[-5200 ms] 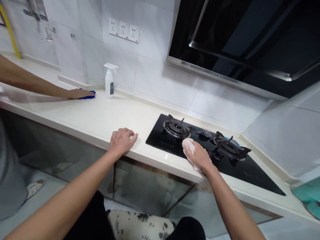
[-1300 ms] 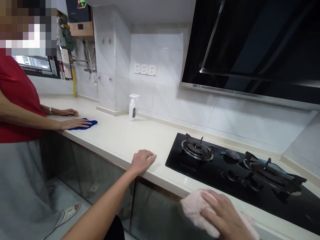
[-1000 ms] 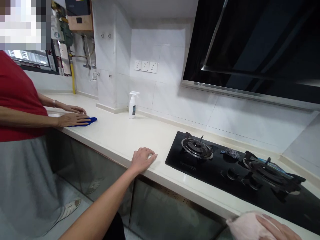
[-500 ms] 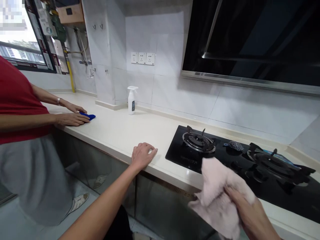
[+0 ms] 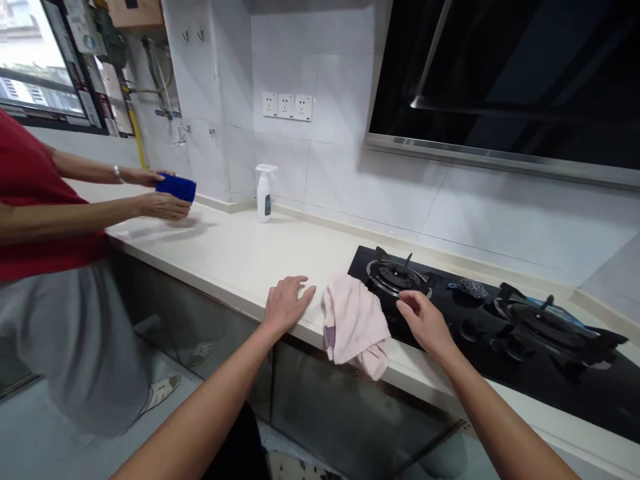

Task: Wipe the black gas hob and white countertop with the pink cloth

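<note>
A pale pink cloth (image 5: 354, 323) lies crumpled on the counter's front edge, overlapping the hob's left corner and hanging partly over the side. My left hand (image 5: 287, 305) rests on the counter (image 5: 235, 250) just left of the cloth, fingers loosely spread with nothing in them. To the right of the cloth, my right hand (image 5: 424, 323) hovers over the front of the black gas hob (image 5: 560, 400), close to the left burner (image 5: 399, 277). It holds nothing, and its thumb and fingers are slightly apart.
A white spray bottle (image 5: 264, 193) stands near the wall. On the hob, a dark mesh scrubber (image 5: 469, 288) lies between the burners. At the left, a person in a red top (image 5: 30, 193) holds a blue cloth (image 5: 176, 187) above the counter. A range hood (image 5: 515, 87) overhangs the hob.
My right hand has let go of the pink cloth, which now lies on the counter edge further left. The other person has lifted the blue cloth off the counter. My left hand stays put.
</note>
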Demonstrator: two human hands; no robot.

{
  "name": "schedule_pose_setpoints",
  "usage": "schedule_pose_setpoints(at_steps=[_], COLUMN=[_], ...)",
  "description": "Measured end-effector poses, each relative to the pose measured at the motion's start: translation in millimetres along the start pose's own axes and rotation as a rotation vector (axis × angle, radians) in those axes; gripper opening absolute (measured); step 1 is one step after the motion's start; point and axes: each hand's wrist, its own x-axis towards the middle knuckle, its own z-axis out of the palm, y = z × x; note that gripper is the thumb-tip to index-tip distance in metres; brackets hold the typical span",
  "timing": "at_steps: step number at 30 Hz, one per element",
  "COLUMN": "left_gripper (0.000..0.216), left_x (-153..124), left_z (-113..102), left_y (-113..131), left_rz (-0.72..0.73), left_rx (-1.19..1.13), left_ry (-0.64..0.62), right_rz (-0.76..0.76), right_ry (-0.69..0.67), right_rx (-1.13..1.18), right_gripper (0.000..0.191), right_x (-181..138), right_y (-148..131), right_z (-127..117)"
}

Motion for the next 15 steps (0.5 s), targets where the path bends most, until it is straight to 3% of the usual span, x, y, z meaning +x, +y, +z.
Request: schedule_pose_setpoints(at_steps=[2, 4, 7, 10, 15], left_gripper=[0.043, 0.043, 0.047, 0.063, 0.057], left_x=[-2, -7, -17, -24, -17], left_z=[-2, -2, 8, 35, 85], left_y=[8, 26, 68, 112, 159], left_rz=[-0.009, 0.080, 0.290, 0.350, 0.437], left_rx=[-0.055, -0.073, -0.032, 0.101, 0.149], left_ry=[0.053, 0.071, -0.103, -0.306, -0.269], right_rz=[-0.077, -0.174, -0.273, -0.296, -0.140], right_ry=[-0.095, -0.169, -0.219, -0.229, -0.163], right_rx=[-0.054, -0.147, -0.321, -0.476, -0.677], right_gripper=[0.044, 0.044, 0.048, 0.052, 0.064], right_x=[-20, -38, -54, -60, -60], right_y=[19, 33, 47, 53, 63], right_z=[-7, -8, -1, 9, 17])
